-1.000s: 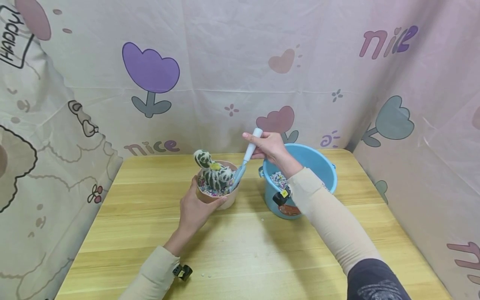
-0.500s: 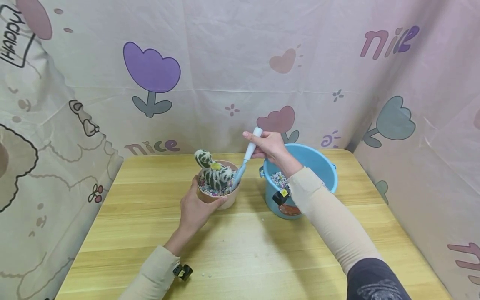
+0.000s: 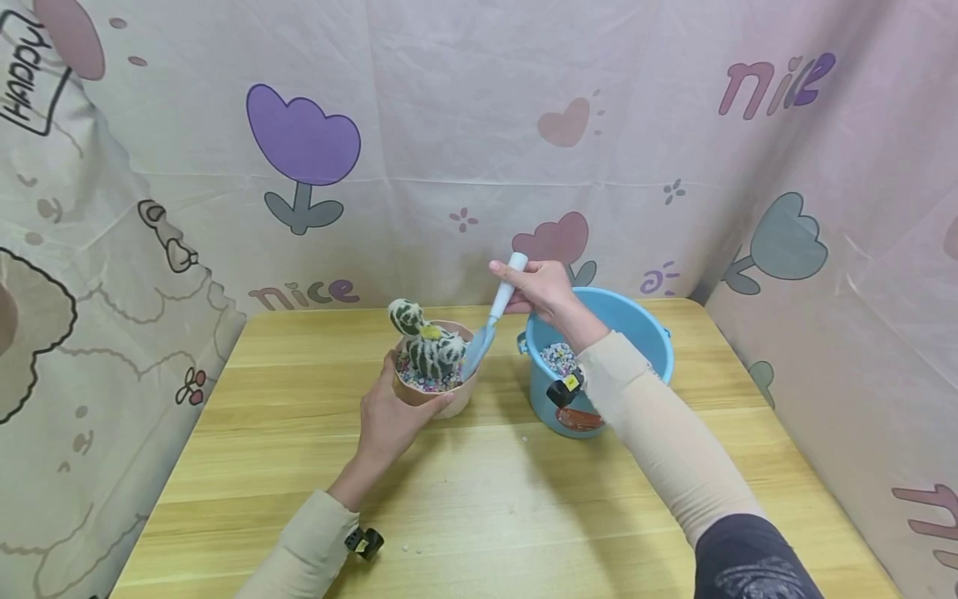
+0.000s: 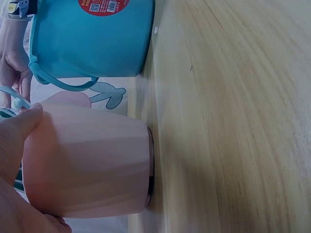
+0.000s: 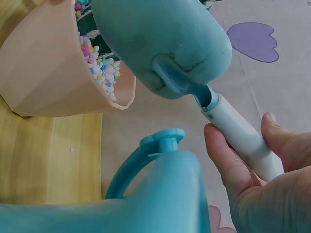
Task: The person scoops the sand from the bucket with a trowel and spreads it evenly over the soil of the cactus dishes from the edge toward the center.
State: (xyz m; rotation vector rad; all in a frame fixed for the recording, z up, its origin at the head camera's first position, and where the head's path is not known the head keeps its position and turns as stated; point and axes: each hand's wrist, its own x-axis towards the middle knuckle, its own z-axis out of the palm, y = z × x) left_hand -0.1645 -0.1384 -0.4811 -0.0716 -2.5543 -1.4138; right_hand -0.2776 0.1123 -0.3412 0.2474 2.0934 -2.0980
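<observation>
A pink flower pot (image 3: 458, 405) stands on the table, and my left hand (image 3: 392, 416) grips its near left side. Within it sits a green-and-white striped cactus (image 3: 430, 356) with a yellow patch, surrounded by small multicoloured pebbles (image 5: 99, 68). My right hand (image 3: 545, 291) holds a small trowel (image 3: 479, 345) by its white handle. The trowel's blue blade tilts down over the pot's right rim; its back faces the right wrist camera. In the left wrist view the thumb lies over the pot's rim.
A blue bucket (image 3: 540, 399) with pebbles inside stands right of the pot, under my right forearm. Its handle (image 4: 63, 85) hangs at the side. A few stray pebbles (image 3: 412, 549) lie on the wooden table (image 3: 464, 516). A patterned cloth (image 3: 449, 125) rises behind.
My right hand has moved slightly up and right, and the trowel has lifted a little and turned, so more of its blade shows. The left hand and the pot hold still.
</observation>
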